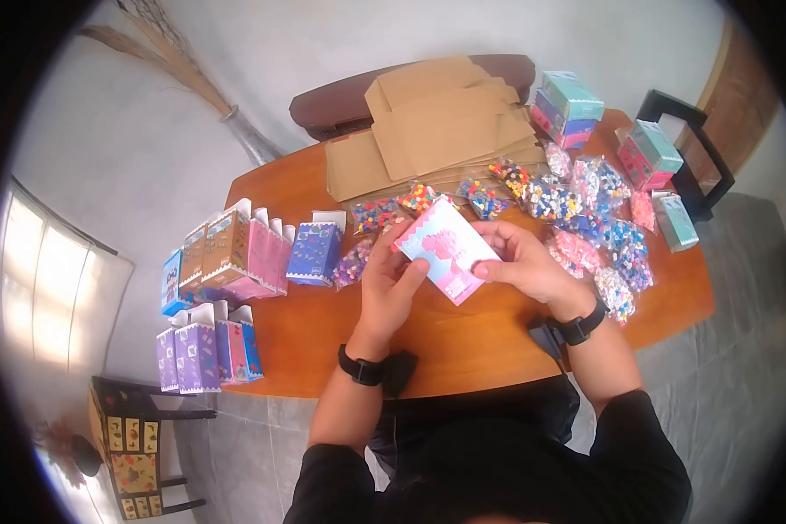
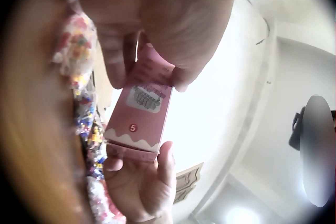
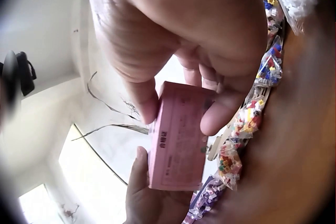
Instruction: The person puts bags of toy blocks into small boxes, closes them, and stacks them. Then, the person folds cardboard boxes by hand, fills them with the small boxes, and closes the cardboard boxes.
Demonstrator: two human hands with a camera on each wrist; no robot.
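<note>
A small pink and light-blue cardboard box [image 1: 448,251] is held tilted above the near part of the table, between both hands. My left hand [image 1: 384,284] grips its left end, thumb on the front face. At the other end, my right hand [image 1: 528,265] pinches the box, its thumb near the lower right corner. In the left wrist view, a pink side of the box [image 2: 142,116] shows a white wavy border and a number 5. Another pink side [image 3: 178,140], with printed text, faces the right wrist camera. Its closed end lies by the left palm there.
Clear bags of colourful small bricks [image 1: 555,199] cover the table's middle and right. Flattened brown cardboard [image 1: 445,131] is stacked at the back. Brown, pink, blue and purple boxes [image 1: 223,249] with raised flaps stand at left. Mint-topped boxes [image 1: 572,96] are at the back right, near a black chair [image 1: 716,166].
</note>
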